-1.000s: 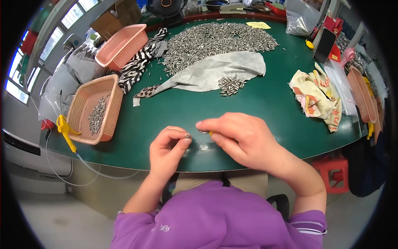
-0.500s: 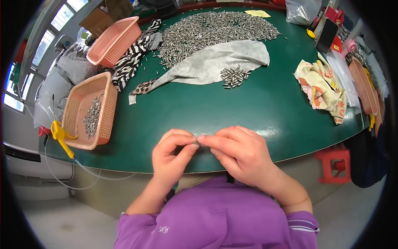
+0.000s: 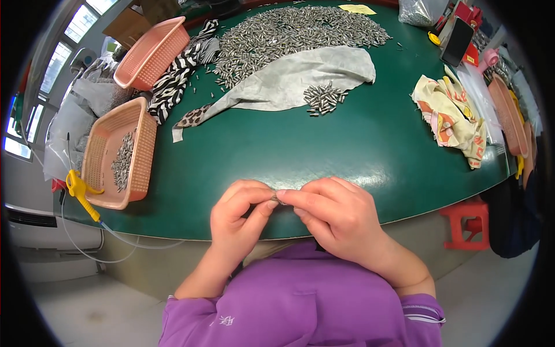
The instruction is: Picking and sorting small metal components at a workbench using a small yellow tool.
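Note:
Both hands meet above the near edge of the green table (image 3: 260, 147). A small metal piece (image 3: 279, 200) shows between the fingertips, mostly covered. My left hand (image 3: 240, 214) is closed, pinching it between thumb and forefinger. From the other side my right hand (image 3: 338, 211) is closed too, its thumb and forefinger against the same piece. Farther off, a small pile of metal pins (image 3: 325, 99) lies at the edge of a grey cloth (image 3: 289, 84). Behind the cloth spreads a large heap of similar silvery pins (image 3: 295, 36).
At left stand a pink basket (image 3: 147, 156) with pins inside, another pink basket (image 3: 151, 55), a zebra-striped cloth (image 3: 173, 84) and a yellow air gun (image 3: 81, 194) with a hose. At right lie a patterned yellow cloth (image 3: 451, 124) and a phone (image 3: 457, 41). A red stool (image 3: 466, 224) stands below.
The view has shifted slightly, so the table's things sit a little higher and the left-side things farther left. Both hands keep nearly the same pinch on the small piece.

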A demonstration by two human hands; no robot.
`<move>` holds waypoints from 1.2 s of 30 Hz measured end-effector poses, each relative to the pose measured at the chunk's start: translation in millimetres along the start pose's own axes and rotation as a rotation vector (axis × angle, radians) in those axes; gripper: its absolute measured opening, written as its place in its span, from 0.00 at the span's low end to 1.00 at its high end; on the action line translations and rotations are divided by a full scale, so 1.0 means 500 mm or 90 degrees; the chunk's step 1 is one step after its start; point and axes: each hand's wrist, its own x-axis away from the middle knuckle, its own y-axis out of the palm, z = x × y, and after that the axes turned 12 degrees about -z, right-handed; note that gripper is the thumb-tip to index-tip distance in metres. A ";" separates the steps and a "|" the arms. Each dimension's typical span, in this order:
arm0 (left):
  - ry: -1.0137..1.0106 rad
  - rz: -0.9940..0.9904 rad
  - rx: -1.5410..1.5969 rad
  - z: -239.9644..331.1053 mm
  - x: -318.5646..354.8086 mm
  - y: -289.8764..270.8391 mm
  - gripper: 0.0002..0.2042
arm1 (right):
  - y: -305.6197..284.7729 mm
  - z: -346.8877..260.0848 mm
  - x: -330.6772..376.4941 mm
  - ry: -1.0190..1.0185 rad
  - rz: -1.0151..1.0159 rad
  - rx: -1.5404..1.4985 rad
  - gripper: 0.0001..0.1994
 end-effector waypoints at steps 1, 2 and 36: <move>0.015 -0.001 -0.023 0.001 0.000 0.000 0.05 | 0.000 -0.003 0.002 0.007 0.002 -0.001 0.17; 0.031 -0.002 -0.046 0.002 0.001 0.001 0.05 | -0.001 -0.005 0.004 0.013 0.005 -0.003 0.16; -0.023 -0.001 0.065 -0.007 0.004 -0.003 0.04 | 0.019 -0.003 -0.001 -0.004 0.042 0.045 0.16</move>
